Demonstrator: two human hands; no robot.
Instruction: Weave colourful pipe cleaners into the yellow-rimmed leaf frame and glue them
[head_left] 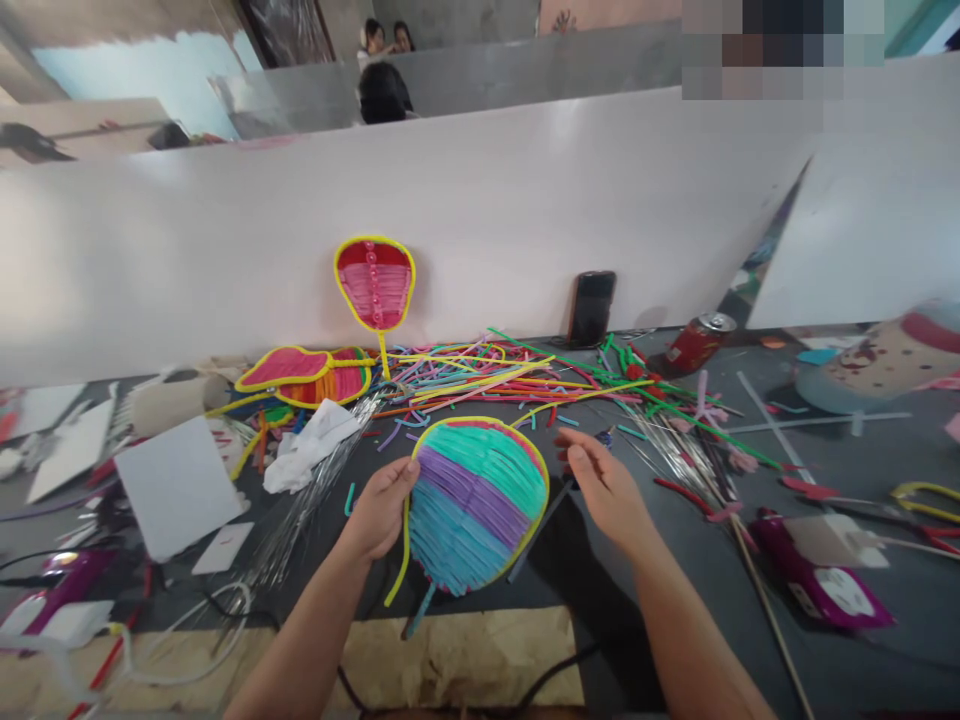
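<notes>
My left hand (385, 505) pinches the left edge of a rounded pipe-cleaner panel (480, 500), which has green, purple and blue bands inside a yellow rim. One loose yellow end hangs from its lower left, and a blue stub sticks out at the bottom. To the right of the panel, my right hand (604, 490) is apart from it, with fingers loosely bent and nothing visible in them. A pink and red pipe-cleaner fan shape (375, 285) with a yellow rim stands against the white board. Another yellow-rimmed pink and orange piece (307, 375) lies to its left.
Loose coloured pipe cleaners (480, 375) lie along the board's foot. Bundles of thin wire (307, 500) spread on the left. A phone (592, 308), a red can (699, 342), a purple glue gun (817, 575) and scissors (926, 495) stand or lie around the dark table.
</notes>
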